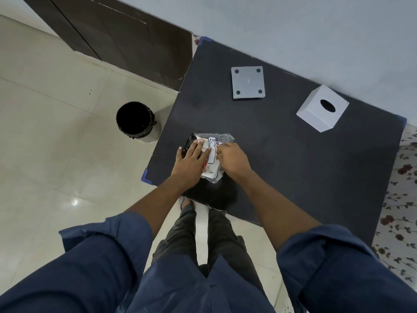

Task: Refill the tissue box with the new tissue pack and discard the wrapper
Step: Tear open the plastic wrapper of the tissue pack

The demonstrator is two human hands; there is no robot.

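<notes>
A tissue pack [211,154] in clear printed plastic wrapper lies near the front left of the black table [282,159]. My left hand [191,160] lies flat on the pack's left side, fingers spread. My right hand [232,160] pinches the wrapper at the pack's right edge. The white tissue box cover [321,109], with a round hole on top, stands at the back right. Its flat white base plate [247,82], with dark pads at its corners, lies apart at the back middle.
A black-lined bin [135,119] stands on the tiled floor left of the table. A dark door [126,39] is behind it. The wall runs along the table's far edge. A floral cloth [401,188] shows at the right.
</notes>
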